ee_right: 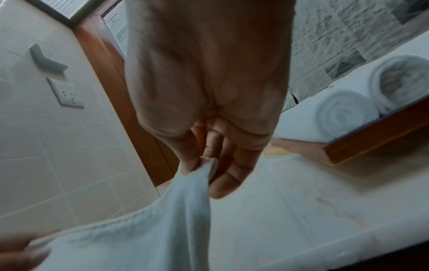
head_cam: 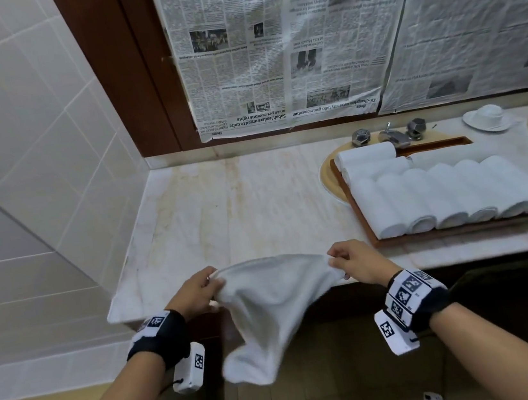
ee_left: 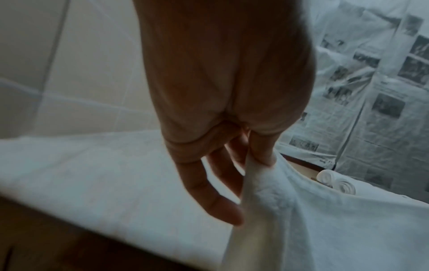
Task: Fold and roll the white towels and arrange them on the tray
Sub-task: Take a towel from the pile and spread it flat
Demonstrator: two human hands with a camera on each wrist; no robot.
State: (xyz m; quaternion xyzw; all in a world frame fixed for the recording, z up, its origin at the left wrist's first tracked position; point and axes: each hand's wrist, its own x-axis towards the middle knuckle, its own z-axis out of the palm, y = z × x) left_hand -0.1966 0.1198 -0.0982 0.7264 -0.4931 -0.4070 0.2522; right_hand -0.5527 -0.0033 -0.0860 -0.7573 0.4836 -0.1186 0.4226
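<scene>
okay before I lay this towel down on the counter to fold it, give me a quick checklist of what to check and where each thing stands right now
1. Left hand pinches a top corner of the loose towel: ok.
2. Right hand pinches the other top corner: ok.
3. Top edge pulled straight between the hands: not ok, it bows and the cloth bunches to a point below.
4. Bare counter in front of the hands to lay it flat: ok.
5. Space left on the tray for one more roll: ok, the back right strip of the tray floor is bare.
6. Rolled towels already lined up side by side: ok.
</scene>
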